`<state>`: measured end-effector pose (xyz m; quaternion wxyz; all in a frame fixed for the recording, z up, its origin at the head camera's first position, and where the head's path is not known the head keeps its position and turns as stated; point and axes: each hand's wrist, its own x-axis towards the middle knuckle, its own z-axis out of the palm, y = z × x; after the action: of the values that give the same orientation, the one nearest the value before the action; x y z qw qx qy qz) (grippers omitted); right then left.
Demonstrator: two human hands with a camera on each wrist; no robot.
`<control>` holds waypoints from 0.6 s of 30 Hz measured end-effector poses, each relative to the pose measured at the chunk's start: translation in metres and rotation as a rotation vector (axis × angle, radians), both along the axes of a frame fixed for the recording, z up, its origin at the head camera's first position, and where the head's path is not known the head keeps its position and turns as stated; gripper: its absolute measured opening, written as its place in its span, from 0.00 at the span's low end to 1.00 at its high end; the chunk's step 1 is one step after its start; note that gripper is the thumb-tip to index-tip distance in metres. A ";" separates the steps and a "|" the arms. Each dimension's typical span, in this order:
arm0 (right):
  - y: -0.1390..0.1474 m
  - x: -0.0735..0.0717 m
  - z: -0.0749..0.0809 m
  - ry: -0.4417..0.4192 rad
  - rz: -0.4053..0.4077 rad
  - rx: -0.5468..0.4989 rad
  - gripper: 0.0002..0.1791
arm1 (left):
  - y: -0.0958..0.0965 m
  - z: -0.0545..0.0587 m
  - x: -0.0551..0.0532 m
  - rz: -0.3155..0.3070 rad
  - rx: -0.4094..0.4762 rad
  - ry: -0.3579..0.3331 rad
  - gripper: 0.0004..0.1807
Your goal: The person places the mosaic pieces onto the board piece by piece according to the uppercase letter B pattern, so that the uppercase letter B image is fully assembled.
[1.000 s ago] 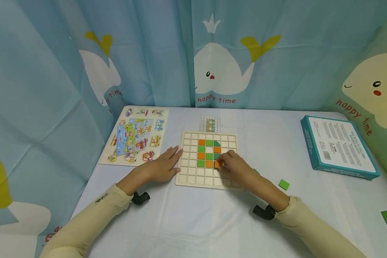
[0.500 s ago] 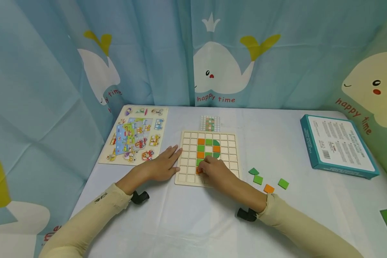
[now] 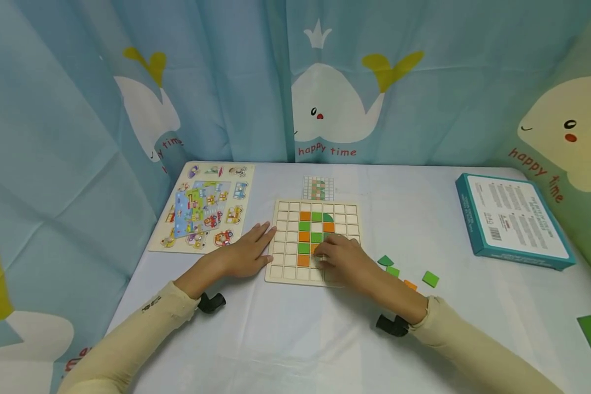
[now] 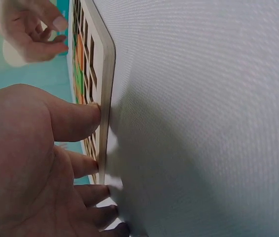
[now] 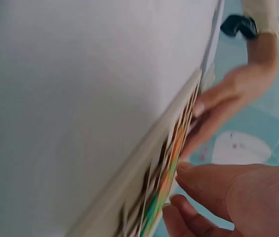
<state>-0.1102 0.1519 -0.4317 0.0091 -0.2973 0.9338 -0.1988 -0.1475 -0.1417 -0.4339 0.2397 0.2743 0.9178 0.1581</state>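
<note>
A wooden grid board (image 3: 288, 272) lies mid-table with orange and green tiles in its cells, among them an orange tile (image 3: 303, 261) at the bottom left of the pattern. My left hand (image 3: 246, 254) rests at the board's left side, fingers spread and fairly straight; the left wrist view has its thumb (image 4: 78, 121) on the board's edge. My right hand (image 3: 347, 260) is over the board's right part and covers some cells. Its thumb and fingers stand apart in the left wrist view, and I see no tile between them.
Right of the board lie a dark green quarter-round piece (image 3: 386, 261), green tiles (image 3: 430, 279) and a partly covered orange tile (image 3: 410, 285). A pattern card (image 3: 318, 188) lies behind the board. A picture puzzle board (image 3: 236, 191) is at left, a teal box (image 3: 517, 219) at right.
My right hand moved from the board's right part to its lower left, then back rightward. An orange tile now lies in the lower-left cell where its fingers were. The left hand stays put.
</note>
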 end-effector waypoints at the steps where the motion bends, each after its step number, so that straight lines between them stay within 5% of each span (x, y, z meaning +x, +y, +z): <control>1: 0.007 0.000 0.001 -0.008 -0.019 0.006 0.09 | 0.000 0.000 0.000 -0.001 0.002 0.000 0.42; 13: 0.100 0.018 0.030 -0.323 -0.335 0.198 0.29 | -0.001 -0.003 0.000 0.002 -0.005 0.000 0.41; 18: 0.118 0.026 0.020 -0.372 -0.358 0.149 0.21 | -0.001 -0.002 0.000 0.007 0.005 0.005 0.41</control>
<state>-0.0837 0.2696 -0.4114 0.1672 -0.0841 0.9658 -0.1792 -0.1470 -0.1427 -0.4359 0.2362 0.2720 0.9189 0.1605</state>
